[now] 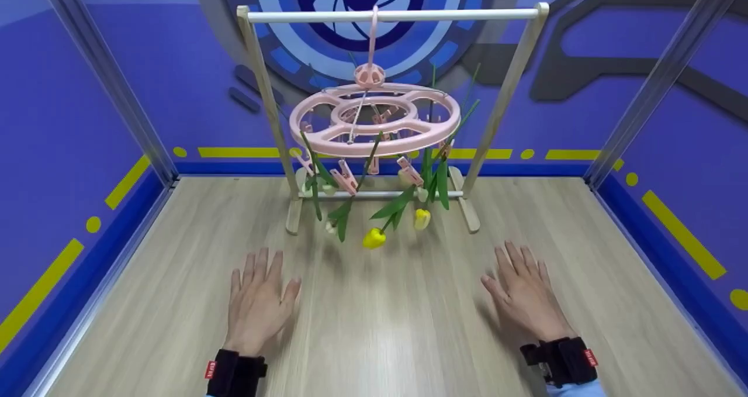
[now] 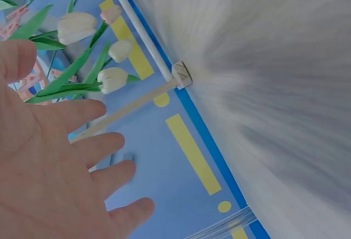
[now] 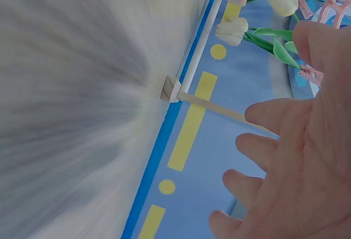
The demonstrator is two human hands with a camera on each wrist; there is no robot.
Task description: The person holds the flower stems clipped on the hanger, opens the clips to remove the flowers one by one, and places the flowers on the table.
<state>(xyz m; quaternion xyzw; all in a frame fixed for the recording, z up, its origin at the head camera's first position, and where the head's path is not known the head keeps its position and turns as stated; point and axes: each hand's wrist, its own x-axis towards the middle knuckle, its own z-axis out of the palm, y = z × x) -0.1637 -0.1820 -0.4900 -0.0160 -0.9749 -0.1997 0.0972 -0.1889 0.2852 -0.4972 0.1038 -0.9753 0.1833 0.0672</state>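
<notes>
My left hand [image 1: 257, 306] is held palm down over the left front of the table, fingers straight and spread, holding nothing. Opposite it, my right hand [image 1: 526, 294] is likewise flat and spread, with nothing in it. Beyond both hands hangs a round pink clip hanger [image 1: 374, 145]. Its pink clothespins [image 1: 345, 178] grip several artificial tulips, heads down. A bright yellow tulip [image 1: 374, 238] hangs lowest at the front, beside a paler yellow one [image 1: 422, 218]. White tulips [image 2: 77, 28] also show in the left wrist view, past the thumb, and a white tulip [image 3: 232, 31] in the right wrist view.
The hanger's hook sits on the white top bar [image 1: 456, 15] of a wooden-legged rack [image 1: 494, 110] at the table's back. Blue-purple walls [image 1: 672, 169] with yellow marks enclose the wooden table [image 1: 397, 327] at the back and both sides. Metal posts [image 1: 111, 81] stand at the corners.
</notes>
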